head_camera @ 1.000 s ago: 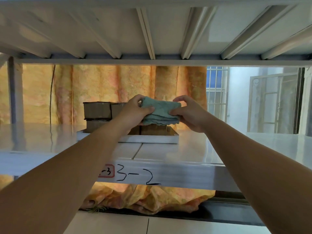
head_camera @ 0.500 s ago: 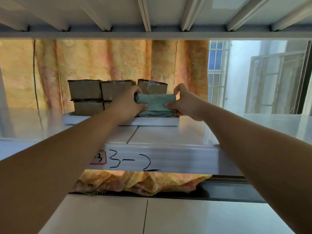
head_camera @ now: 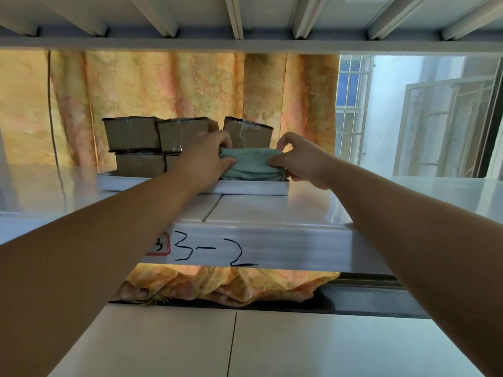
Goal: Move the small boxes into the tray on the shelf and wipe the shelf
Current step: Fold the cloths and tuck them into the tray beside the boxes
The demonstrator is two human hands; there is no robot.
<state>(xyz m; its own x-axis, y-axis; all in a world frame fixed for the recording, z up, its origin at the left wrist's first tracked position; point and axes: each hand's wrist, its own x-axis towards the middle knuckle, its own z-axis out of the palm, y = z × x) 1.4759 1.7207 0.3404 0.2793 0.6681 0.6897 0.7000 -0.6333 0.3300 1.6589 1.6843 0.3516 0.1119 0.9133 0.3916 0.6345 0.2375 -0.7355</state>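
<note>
Head view, looking up along a white metal shelf [head_camera: 272, 210]. The shelf is spanning the whole width of the view, and its front edge is bearing the handwritten mark "3-2" [head_camera: 215, 250] beside a red-bordered label [head_camera: 160, 244]. The ribbed underside of an upper shelf [head_camera: 245, 20] is running across the top. Behind the shelf an orange-yellow curtain [head_camera: 168, 85] is hanging, with a barred window [head_camera: 353, 110] showing to its right.

A shallow white tray [head_camera: 253, 187] is sitting on the shelf, set back from the front edge. The small boxes [head_camera: 133, 133], brown cardboard sealed with clear tape, are standing inside the tray: two stacked at the left, two more just beside them partly hidden by your arm, and one at the rear right.

You are reaching both bare forearms over the shelf edge. Your left hand [head_camera: 204, 159] is pinching the left end of a folded teal cloth [head_camera: 250, 164], its grip clenched on the fabric between thumb and fingers. Your right hand [head_camera: 302, 161] is pinching the right end in the same way, its grip likewise closed on the cloth. The cloth is lying folded in layers at the front right of the tray, in front of the rear-right box.
</note>
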